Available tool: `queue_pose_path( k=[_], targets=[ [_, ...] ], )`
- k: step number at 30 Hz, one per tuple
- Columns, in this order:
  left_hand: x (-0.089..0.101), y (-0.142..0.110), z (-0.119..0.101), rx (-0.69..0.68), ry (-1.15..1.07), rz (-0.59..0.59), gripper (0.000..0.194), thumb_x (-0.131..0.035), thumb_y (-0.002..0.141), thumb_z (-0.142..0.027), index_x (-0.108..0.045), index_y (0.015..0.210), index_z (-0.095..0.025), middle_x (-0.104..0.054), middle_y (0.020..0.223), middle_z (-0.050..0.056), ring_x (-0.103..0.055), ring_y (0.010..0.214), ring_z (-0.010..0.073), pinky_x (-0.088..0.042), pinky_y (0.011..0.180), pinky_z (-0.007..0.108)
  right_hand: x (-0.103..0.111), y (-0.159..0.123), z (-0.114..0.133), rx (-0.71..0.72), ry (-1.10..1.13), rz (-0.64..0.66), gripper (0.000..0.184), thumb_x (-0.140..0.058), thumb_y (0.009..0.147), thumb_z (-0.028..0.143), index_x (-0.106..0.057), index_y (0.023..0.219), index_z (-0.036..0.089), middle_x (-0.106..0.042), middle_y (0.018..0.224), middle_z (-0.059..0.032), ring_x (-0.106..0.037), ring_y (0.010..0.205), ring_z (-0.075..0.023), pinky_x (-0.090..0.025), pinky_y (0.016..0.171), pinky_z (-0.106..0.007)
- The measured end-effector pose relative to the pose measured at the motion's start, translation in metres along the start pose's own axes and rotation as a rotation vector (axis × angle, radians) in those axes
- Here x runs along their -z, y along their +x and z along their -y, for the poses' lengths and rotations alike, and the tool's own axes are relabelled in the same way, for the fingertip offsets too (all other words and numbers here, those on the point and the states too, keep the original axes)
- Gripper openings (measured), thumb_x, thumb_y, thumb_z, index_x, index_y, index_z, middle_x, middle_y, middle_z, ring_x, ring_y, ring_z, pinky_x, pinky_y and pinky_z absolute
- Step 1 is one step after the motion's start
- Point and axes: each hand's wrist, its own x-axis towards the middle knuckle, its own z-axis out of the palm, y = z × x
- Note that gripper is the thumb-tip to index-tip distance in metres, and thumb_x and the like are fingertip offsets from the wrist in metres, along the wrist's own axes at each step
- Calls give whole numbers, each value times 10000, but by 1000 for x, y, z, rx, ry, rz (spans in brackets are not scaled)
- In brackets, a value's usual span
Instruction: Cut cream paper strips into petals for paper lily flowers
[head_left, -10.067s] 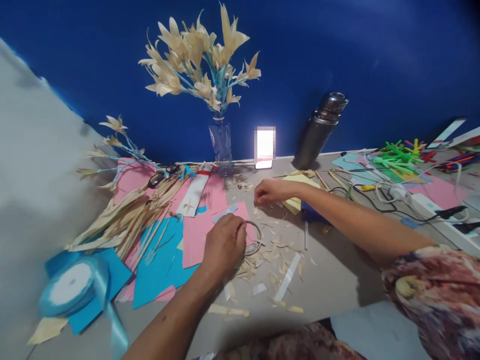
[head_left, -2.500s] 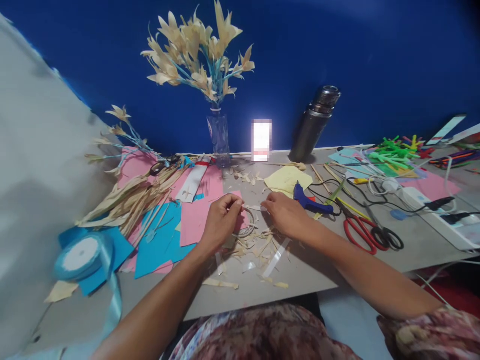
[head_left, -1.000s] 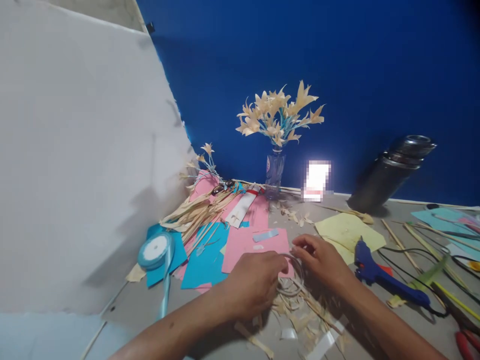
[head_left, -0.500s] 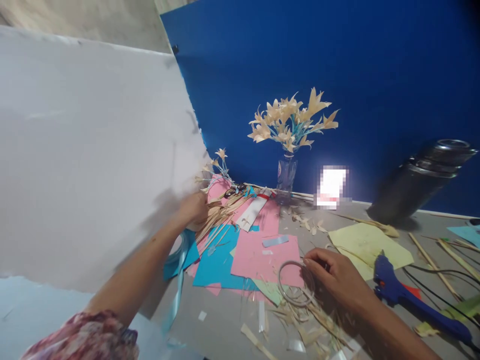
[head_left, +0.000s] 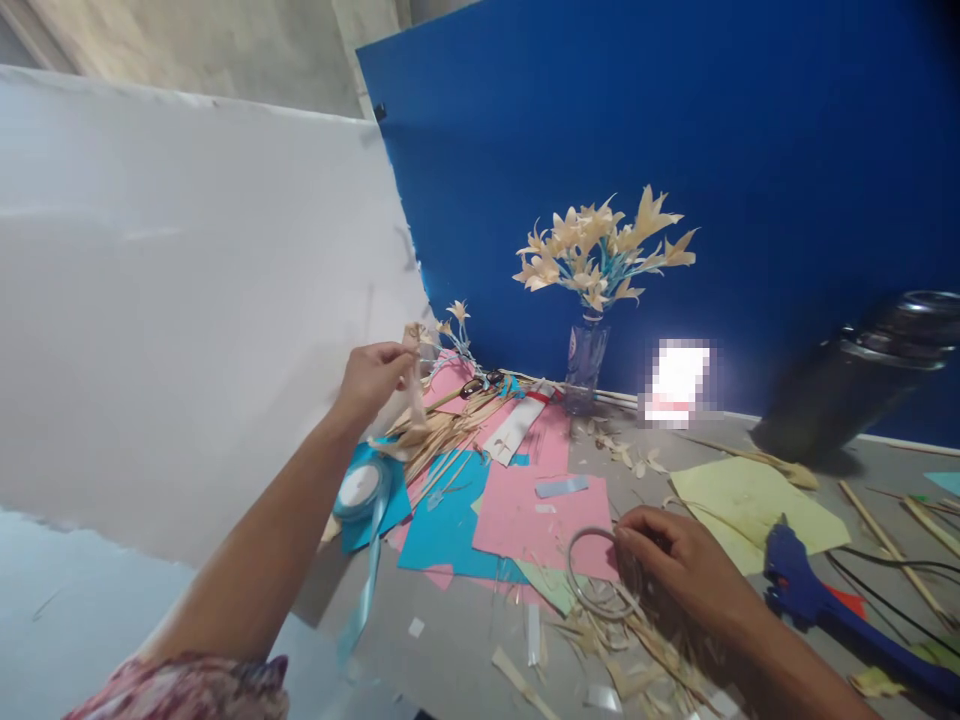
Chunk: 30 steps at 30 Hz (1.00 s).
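My left hand [head_left: 373, 383] pinches a pale dried husk strip [head_left: 414, 385], lifted above a bundle of dried stalks [head_left: 450, 425]. Just below that forearm stands a roll of light blue ribbon [head_left: 361, 488], its loose end trailing toward me. Over the pink paper [head_left: 510, 515], my right hand [head_left: 675, 555] grips a thin greyish ring-shaped coil [head_left: 574, 575] between thumb and fingers. Beneath this hand lie husk scraps [head_left: 622, 650]. A blue glue gun [head_left: 814, 590] rests to its right.
Pale husk flowers [head_left: 592, 250] stand in a glass bottle [head_left: 587, 355] at the back, by a blue board [head_left: 637, 110]. A dark flask [head_left: 847, 390] leans at the right. Yellow paper [head_left: 750, 505] and a white-bladed tool with a red band [head_left: 517, 425] lie on the table.
My left hand has risen from the stalk bundle with a husk strip in its fingers. My right hand keeps its hold on the coil. The whole view has shifted slightly.
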Motion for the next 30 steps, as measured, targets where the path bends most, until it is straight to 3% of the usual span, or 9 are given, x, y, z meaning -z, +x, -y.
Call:
queue_pose_path(
  k=[1, 2, 5, 9, 13, 16, 19, 24, 30],
  targets=[
    [-5, -12, -10, -1, -100, 87, 228, -554, 792, -361, -652, 811, -156, -603, 679, 16, -531, 606, 142, -394, 574, 262, 0, 0, 3, -10, 32, -11, 304, -519, 920, 407, -687, 765, 207, -709, 725, -39, -643, 691, -214, -459, 652, -313],
    [-13, -25, -22, 48, -351, 252, 227, -604, 772, -371, -655, 830, -157, -595, 684, 13, -525, 589, 132, -403, 565, 261, 0, -1, 8, -21, 68, -22, 305, -532, 914, 409, -684, 750, 202, -701, 707, -36, -638, 677, -209, -458, 638, -305],
    [-49, -73, -55, 199, -815, 609, 216, -737, 703, -349, -651, 755, -158, -549, 639, -12, -489, 539, 98, -397, 528, 241, -2, -6, 22, -55, 240, -43, 319, -571, 892, 444, -669, 736, 184, -681, 691, -28, -637, 637, -184, -462, 605, -283],
    [-105, -132, -90, 208, -876, 789, 231, -765, 704, -350, -678, 706, -136, -562, 611, -12, -500, 542, 92, -407, 528, 228, -10, -9, 32, -46, 603, 15, 386, -695, 791, 521, -668, 963, 177, -699, 891, -50, -661, 696, -172, -478, 592, -261],
    [-137, -158, -98, 191, -884, 779, 231, -808, 662, -316, -678, 698, -128, -588, 595, -19, -506, 530, 84, -407, 514, 210, -13, -10, 26, -70, 660, -78, 381, -787, 708, 489, -579, 679, 172, -523, 564, 47, -448, 495, -88, -340, 470, -211],
    [-140, -153, -85, 301, -971, 659, 276, -849, 618, -311, -681, 747, -134, -611, 600, -23, -527, 508, 81, -426, 500, 197, -8, -9, 18, -127, 736, -155, 391, -760, 741, 495, -542, 657, 182, -435, 496, 77, -331, 433, -64, -229, 421, -207],
    [-130, -140, -67, 405, -1045, 559, 332, -878, 587, -350, -670, 727, -132, -612, 582, -23, -521, 474, 67, -423, 469, 174, -1, -7, 13, -135, 793, -189, 387, -739, 764, 495, -550, 650, 177, -445, 494, 70, -346, 428, -63, -231, 424, -204],
    [-110, -125, -49, 484, -1025, 697, 357, -914, 548, -331, -690, 728, -119, -643, 641, 8, -559, 514, 80, -484, 492, 188, -1, -6, 15, -144, 716, -184, 399, -717, 769, 513, -546, 636, 179, -448, 490, 65, -378, 428, -73, -239, 424, -206],
    [-116, -144, -66, 514, -997, 878, 374, -854, 668, -321, -711, 963, -142, -686, 807, 49, -639, 638, 117, -506, 535, 202, -8, -9, 21, -67, 563, -145, 321, -688, 797, 453, -550, 680, 189, -461, 522, 65, -381, 459, -87, -283, 454, -224]
  ],
)
